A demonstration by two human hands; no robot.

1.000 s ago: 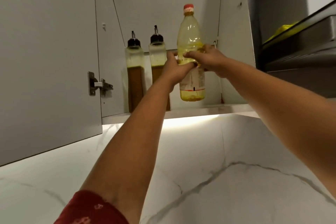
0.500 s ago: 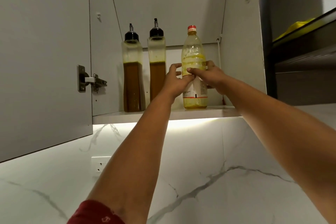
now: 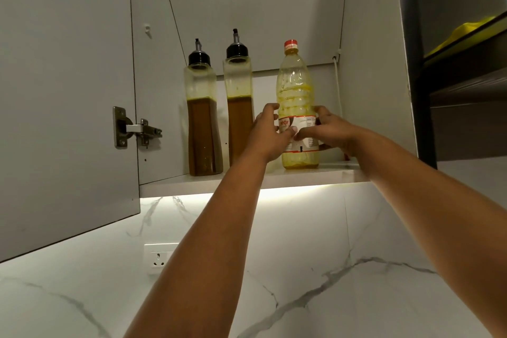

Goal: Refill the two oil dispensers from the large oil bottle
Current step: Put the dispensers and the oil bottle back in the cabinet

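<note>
Oil bottle [image 3: 297, 96] | white label, illegible | left hand [image 3: 270, 136], right hand [image 3: 326, 130] grasping it

The strongest light comes from a warm strip under the cabinet shelf [image 3: 274, 177], just below the hands [image 3: 297, 134]; it burns out to white there and spreads down over the marble wall [image 3: 315, 269]. Above the hands the inside of the cabinet is dim and grey, with soft shadow in the corner to the right of them, and the far right side is almost dark. The picture is a little soft and grainy, and the wide lens bends the straight cabinet lines toward the edges.
</note>
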